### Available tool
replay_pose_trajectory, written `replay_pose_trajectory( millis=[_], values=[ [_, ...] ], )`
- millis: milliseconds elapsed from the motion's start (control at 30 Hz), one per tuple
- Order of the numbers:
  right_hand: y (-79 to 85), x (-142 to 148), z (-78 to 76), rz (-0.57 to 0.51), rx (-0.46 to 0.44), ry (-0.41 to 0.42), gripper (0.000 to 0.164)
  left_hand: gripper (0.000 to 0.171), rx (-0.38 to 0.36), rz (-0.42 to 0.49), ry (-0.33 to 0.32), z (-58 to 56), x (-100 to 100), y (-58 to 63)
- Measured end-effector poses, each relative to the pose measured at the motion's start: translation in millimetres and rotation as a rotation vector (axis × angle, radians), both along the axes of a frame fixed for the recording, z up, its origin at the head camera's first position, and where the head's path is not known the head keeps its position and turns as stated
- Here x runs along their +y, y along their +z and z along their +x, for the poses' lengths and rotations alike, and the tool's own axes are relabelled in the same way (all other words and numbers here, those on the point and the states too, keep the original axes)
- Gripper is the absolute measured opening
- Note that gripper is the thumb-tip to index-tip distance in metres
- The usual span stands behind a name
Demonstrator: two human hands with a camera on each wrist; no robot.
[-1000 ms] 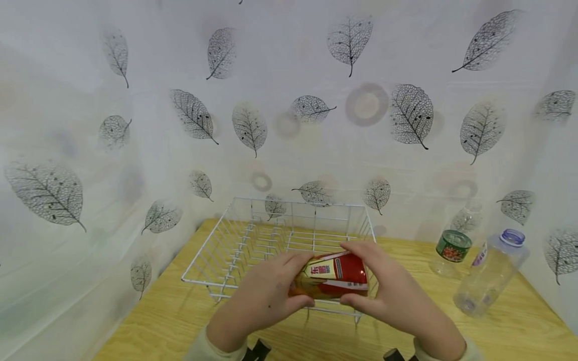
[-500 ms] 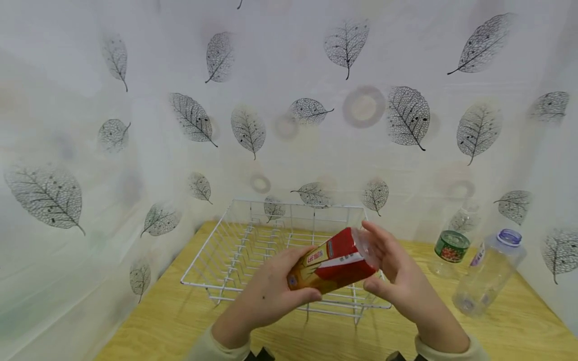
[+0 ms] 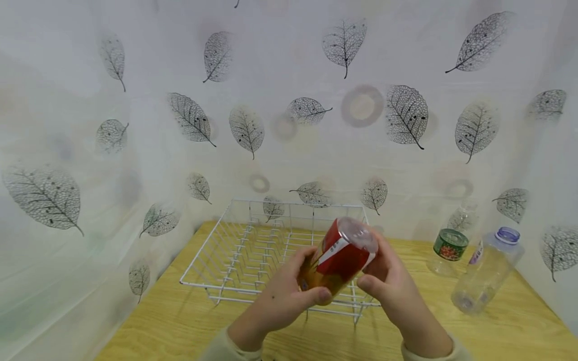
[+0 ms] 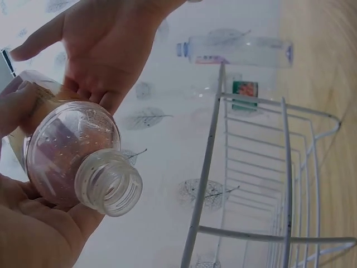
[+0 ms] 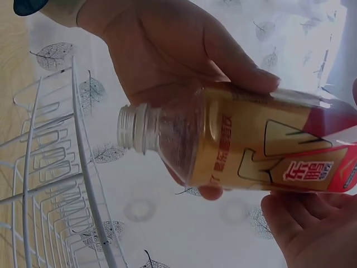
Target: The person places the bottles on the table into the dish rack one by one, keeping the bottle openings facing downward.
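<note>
A clear plastic bottle with a red and gold label [image 3: 336,258] is held tilted above the front of the rack, its base up and to the right. My left hand [image 3: 286,293] grips it round the gold part near the neck. The uncapped mouth of the bottle [image 4: 111,184] shows in the left wrist view, with droplets inside the shoulder. My right hand [image 3: 399,291] is cupped at the base end, its thumb standing off the bottle and its fingers partly hidden behind it. In the right wrist view the right hand's fingers [image 5: 304,220] lie loosely along the underside of the label.
A white wire dish rack [image 3: 266,250] stands on the wooden table [image 3: 167,311] behind the hands. To the right are a clear bottle with a green label [image 3: 451,245] and a larger clear bottle with a purple neck ring [image 3: 487,273]. A leaf-patterned curtain [image 3: 289,150] hangs behind.
The bottle has swung from nearly level to tilted, base end up, and has turned so its base faces the head camera. My right hand has loosened from its base end.
</note>
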State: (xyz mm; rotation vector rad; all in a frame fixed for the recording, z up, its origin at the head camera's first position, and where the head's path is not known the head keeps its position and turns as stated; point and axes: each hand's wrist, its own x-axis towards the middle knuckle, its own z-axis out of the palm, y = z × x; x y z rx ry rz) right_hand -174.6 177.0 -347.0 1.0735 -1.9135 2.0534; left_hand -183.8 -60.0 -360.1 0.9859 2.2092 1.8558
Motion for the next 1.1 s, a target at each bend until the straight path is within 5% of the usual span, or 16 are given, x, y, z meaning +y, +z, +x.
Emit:
replay_pose_trajectory(
  millis=[400,900,1100],
  values=[
    [10.2,-10,15.4,0.087,-0.108,-0.211,0.062,0.069,-0.01,-0.037,-0.05,4.7,11,-3.4],
    [5.0,-6,11.0,0.134,-0.098,-0.193,0.054,0.08,0.041,-0.111,-0.079,2.3,15,-9.6],
    [2.4,-6,6.6,0.13,-0.099,-0.16,0.054,0.079,0.142,-0.249,-0.047,0.2,9,-11.1]
  ],
)
